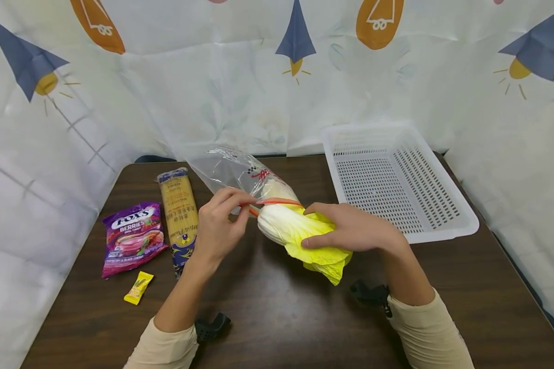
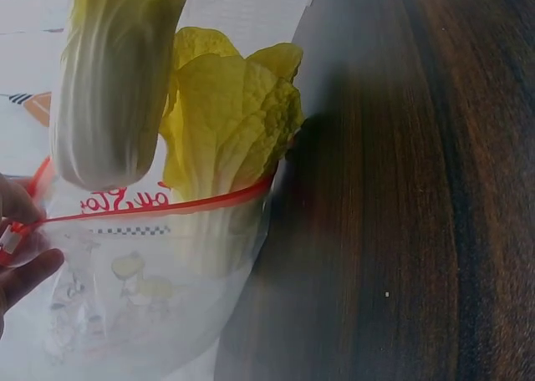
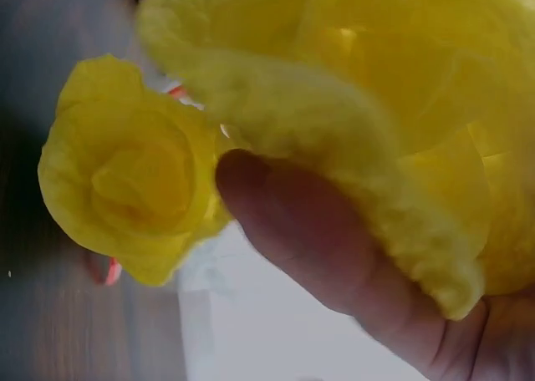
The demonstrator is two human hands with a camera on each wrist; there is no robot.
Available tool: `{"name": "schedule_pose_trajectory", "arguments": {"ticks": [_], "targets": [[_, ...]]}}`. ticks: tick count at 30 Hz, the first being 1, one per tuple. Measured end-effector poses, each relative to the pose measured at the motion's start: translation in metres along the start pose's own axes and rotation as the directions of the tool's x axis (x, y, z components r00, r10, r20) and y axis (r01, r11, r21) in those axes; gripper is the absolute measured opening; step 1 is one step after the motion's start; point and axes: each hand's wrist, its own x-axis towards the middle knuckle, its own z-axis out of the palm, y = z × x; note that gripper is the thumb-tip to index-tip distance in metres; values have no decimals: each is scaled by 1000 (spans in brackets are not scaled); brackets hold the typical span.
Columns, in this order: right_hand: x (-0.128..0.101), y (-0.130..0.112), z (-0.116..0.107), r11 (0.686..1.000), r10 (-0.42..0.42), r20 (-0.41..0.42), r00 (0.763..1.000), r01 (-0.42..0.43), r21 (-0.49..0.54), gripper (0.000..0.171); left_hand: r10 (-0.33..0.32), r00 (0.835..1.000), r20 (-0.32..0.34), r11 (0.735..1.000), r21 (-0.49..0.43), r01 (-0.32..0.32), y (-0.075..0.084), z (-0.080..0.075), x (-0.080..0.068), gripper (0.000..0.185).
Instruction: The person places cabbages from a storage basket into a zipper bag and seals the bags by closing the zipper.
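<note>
My left hand (image 1: 223, 223) pinches the red-edged mouth of a clear zip bag (image 1: 219, 166). A small white slider (image 2: 10, 239) shows by its fingers in the left wrist view. My right hand (image 1: 353, 228) grips a yellow-leaved napa cabbage (image 1: 277, 223) by its leafy end, its white base pointing toward the bag mouth. A second napa cabbage (image 2: 234, 118) sits base-down partly inside the bag, leaves sticking out past the red strip. In the right wrist view, the thumb (image 3: 309, 231) presses on the held cabbage's leaves, with the second one beside it.
A white perforated basket (image 1: 448, 225) stands at the back right of the dark wooden table (image 1: 277, 318). To the left lie a purple candy bag (image 1: 134, 238), a long pack of noodles (image 1: 179, 210) and a small yellow packet (image 1: 139, 287). A printed cloth (image 1: 258, 92) hangs behind.
</note>
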Motion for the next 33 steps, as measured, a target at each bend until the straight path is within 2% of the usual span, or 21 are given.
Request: {"name": "schedule_pose_trajectory", "arguments": {"ticks": [9,15,17,26,33], "targets": [[5,-5,6,981,53,-39,998,-44,189,55,28,1000,-1,999,-23,-28,0,2,0,15],[12,-9,15,967,74,-65,995,-55,250,64,44,999,2,998,-33,-44,-1,2,1,15],[15,-9,18,963,76,-59,995,-58,262,67,44,999,2,998,-38,-44,-1,2,1,16],[17,-8,21,979,67,-101,993,-46,200,71,66,998,23,996,-57,-64,-1,3,1,15],[21,-13,25,978,73,-220,973,-27,207,67,135,989,53,988,-82,-131,-1,6,0,17]]}}
